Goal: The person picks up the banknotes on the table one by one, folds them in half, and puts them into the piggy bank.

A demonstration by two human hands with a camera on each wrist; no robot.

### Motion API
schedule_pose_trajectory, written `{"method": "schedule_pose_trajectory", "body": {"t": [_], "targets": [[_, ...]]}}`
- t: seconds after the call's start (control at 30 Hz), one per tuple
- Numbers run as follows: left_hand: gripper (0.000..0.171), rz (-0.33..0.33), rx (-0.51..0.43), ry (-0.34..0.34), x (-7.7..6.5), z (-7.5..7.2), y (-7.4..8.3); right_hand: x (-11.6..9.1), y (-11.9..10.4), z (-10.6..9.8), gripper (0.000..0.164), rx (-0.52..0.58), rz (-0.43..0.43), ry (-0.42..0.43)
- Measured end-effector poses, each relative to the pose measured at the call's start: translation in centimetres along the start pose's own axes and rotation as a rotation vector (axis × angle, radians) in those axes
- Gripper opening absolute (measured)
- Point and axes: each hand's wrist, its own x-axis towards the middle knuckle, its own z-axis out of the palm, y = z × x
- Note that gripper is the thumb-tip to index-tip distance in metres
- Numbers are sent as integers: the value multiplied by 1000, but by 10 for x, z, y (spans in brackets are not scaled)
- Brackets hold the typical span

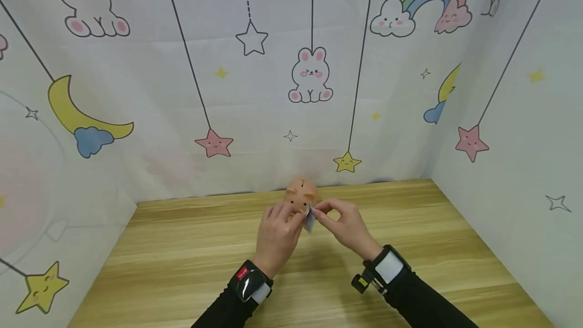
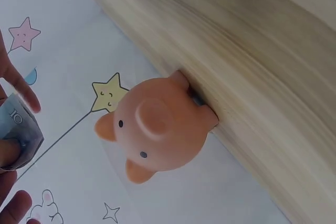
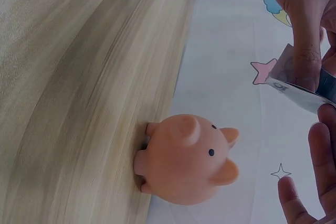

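Note:
A folded banknote (image 1: 309, 220) is held up between my two hands, in front of a peach-coloured piggy bank (image 1: 301, 189). From the left, my left hand (image 1: 279, 234) pinches it, its thumb pressed against the inside of the fold in the right wrist view. My right hand (image 1: 349, 228) grips the opposite edge between thumb and finger. A "10" shows on the greyish-blue note (image 2: 20, 129) in the left wrist view. The piggy bank (image 3: 184, 161) stands upright on its feet, snout toward me, with a dark slot on its back in the head view.
The piggy bank stands at the back of the wood-grain table (image 1: 191, 267), close to the white back wall sheet (image 1: 264, 115) printed with rabbits, stars and a rainbow. Another printed sheet (image 1: 514, 191) closes off the right side. Both wrists wear dark straps.

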Motion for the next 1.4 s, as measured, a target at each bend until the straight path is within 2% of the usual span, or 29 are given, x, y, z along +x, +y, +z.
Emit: {"method": "schedule_pose_trajectory", "body": {"t": [0.13, 0.33, 0.67, 0.8, 1.03, 1.4], "targets": [[10, 34, 41, -11, 1, -2, -1, 0, -3, 1, 5, 7, 22, -16], [9, 47, 88, -25, 1, -4, 0, 0, -9, 1, 5, 10, 36, -35], [22, 133, 218, -12, -1, -1, -2, -1, -10, 2, 7, -25, 93, -38], [24, 159, 255, -17, -2, -1, -2, -2, -8, 2, 6, -26, 90, -27], [20, 137, 227, -4, -2, 0, -2, -3, -1, 4, 6, -7, 52, -5], [23, 66, 169, -36, -2, -3, -2, -2, 0, 6, 4, 16, 72, 22]]}}
